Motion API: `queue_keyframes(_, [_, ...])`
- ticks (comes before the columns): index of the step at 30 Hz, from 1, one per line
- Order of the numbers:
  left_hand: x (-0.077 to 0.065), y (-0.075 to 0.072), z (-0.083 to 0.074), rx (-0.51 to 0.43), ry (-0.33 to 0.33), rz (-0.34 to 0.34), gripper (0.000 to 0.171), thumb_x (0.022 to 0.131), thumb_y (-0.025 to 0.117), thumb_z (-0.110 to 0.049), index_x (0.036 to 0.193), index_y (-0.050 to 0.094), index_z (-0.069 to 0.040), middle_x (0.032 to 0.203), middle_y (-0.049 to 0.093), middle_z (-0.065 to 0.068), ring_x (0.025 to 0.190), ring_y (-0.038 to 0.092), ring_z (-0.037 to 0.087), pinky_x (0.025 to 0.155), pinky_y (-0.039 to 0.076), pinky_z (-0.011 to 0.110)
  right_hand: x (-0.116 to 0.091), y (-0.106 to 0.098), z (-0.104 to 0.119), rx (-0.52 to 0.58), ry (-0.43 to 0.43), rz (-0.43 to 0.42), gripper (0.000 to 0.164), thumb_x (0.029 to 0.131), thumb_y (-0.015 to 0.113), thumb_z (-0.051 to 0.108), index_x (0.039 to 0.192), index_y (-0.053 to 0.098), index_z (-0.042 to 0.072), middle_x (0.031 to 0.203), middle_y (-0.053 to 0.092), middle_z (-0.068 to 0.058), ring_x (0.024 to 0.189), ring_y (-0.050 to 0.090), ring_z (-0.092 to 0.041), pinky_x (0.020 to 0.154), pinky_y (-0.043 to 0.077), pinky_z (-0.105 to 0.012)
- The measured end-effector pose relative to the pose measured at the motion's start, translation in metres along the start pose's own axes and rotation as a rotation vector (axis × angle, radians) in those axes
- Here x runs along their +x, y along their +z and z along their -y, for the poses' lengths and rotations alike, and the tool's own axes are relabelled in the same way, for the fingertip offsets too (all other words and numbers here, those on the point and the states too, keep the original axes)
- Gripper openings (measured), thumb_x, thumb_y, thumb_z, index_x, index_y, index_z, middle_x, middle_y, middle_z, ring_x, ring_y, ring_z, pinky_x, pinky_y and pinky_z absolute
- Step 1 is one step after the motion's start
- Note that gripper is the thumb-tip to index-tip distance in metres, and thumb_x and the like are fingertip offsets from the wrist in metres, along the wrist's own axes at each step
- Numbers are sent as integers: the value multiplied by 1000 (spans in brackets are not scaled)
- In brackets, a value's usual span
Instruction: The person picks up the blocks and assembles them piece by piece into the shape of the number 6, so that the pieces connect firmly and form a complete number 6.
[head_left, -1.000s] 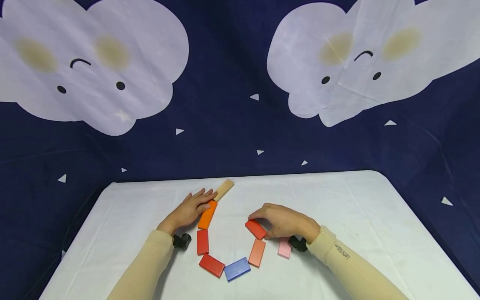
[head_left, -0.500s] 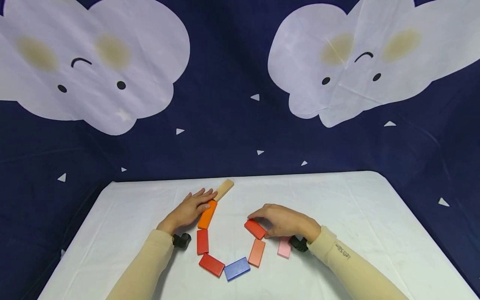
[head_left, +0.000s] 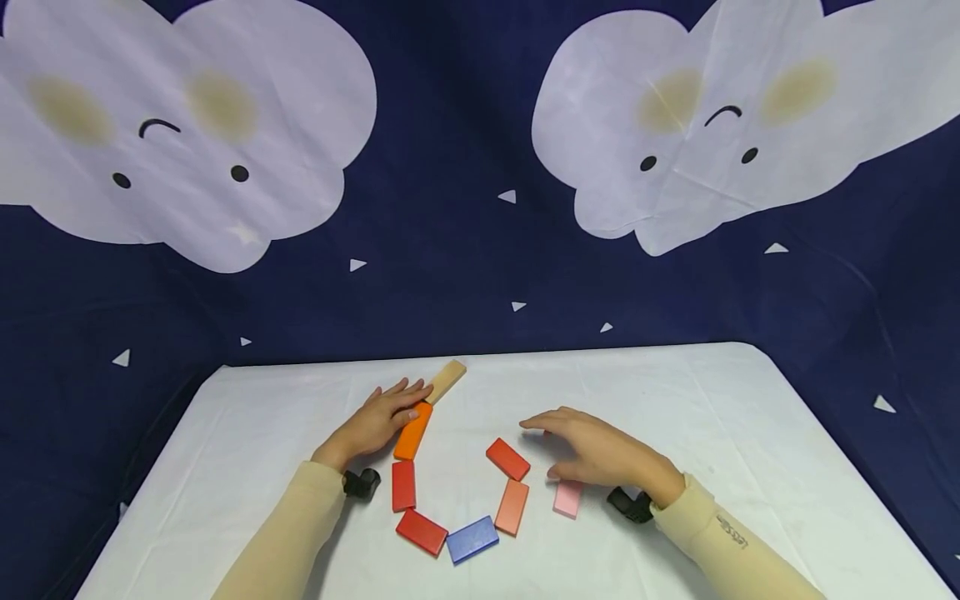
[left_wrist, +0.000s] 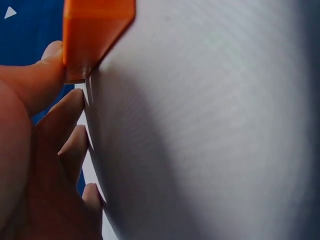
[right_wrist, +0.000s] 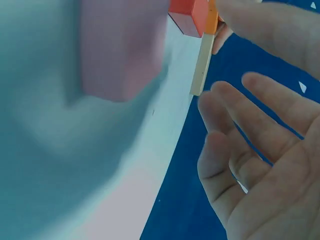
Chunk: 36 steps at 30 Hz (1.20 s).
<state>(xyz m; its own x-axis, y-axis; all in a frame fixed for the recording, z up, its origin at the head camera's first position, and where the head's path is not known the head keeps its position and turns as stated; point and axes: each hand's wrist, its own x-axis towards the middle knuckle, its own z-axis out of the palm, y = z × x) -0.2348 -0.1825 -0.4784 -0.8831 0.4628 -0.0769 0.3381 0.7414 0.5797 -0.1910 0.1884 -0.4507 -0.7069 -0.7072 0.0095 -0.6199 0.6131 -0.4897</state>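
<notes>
My left hand (head_left: 373, 423), fingers outstretched, rests at the left side of the orange block (head_left: 413, 432). Its thumb touches that block in the left wrist view, and a fingertip reaches the natural wood block (head_left: 447, 381). My right hand (head_left: 603, 448) hovers with nothing in its loosely spread fingers, apart from the upper right red block (head_left: 507, 459). Beneath its thumb side lies a pink block (head_left: 567, 501), partly covered by the hand in the head view. In the right wrist view the pink block (right_wrist: 122, 47) looms large beside the palm.
The blocks form an arc open at the back: a red block (head_left: 403, 486), another red block (head_left: 422, 532), a blue block (head_left: 472, 540) and a salmon block (head_left: 512, 507). They lie on a white-covered table (head_left: 262, 433). A dark blue cloud-printed cloth (head_left: 450, 208) hangs behind.
My right hand has let go of the upper right red block and moved right, its fingers spreading. That block stays in line. The left hand has not moved.
</notes>
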Motion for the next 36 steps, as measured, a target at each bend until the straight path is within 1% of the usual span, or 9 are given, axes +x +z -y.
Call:
queue_keyframes(5, [0,1,0,1,0,-5,48,106,51,-20,152,46,-13,159,36,13,151,19,39,119,2,65,-19,0,0,4,27,-83,63,85,79,18,143,56,13,136,60,4,117,55,-12,103,47,-40])
queue_keyframes(8, [0,1,0,4,-1,-1,48,106,51,-21,153,45,-14,160,36,13,151,18,39,119,1,65,-28,1,1,-6,40,-114,62,85,80,20,142,57,15,136,60,7,120,54,-12,103,47,-40])
queue_keyframes(13, [-1,1,1,4,-15,0,48,106,51,-21,153,44,-15,160,35,12,152,18,38,119,0,64,-41,6,2,-19,35,-172,63,82,84,25,139,60,15,136,60,11,123,54,-13,102,48,-41])
queue_keyframes(18, [-1,1,0,2,-12,-6,48,106,51,-21,153,45,-14,160,36,12,151,19,39,119,1,65,-51,13,4,-34,70,-204,65,81,85,30,139,60,16,135,59,12,124,53,-11,102,49,-40])
queue_keyframes(23, [0,1,1,-10,4,-11,47,106,51,-20,152,46,-13,159,36,14,151,19,40,118,1,66,-58,20,7,-61,109,-243,67,81,85,33,140,59,16,136,59,8,125,54,-13,102,48,-43])
queue_keyframes(26, [0,1,1,-10,6,-14,47,105,51,-19,152,46,-13,159,36,13,151,19,40,118,1,65,-61,24,10,-87,154,-303,67,79,85,37,137,61,15,133,61,6,122,55,-14,101,49,-44])
queue_keyframes(30, [0,2,1,-8,6,-12,47,105,51,-20,152,46,-13,159,36,14,151,19,40,118,2,66,-64,31,19,-103,250,-380,67,75,87,40,133,64,14,126,64,6,117,57,-14,98,51,-44])
queue_keyframes(33, [0,2,0,-8,2,-7,47,106,51,-21,152,46,-14,159,36,13,151,19,40,118,2,66,-66,36,26,-104,325,-402,70,72,89,43,131,66,14,121,65,7,115,58,-15,95,52,-43])
queue_keyframes(36, [-1,1,0,-9,-9,-8,48,106,51,-20,152,46,-14,159,36,13,151,18,39,119,1,65,-66,41,33,-112,381,-397,72,72,88,48,130,66,12,119,66,5,113,59,-17,93,53,-43])
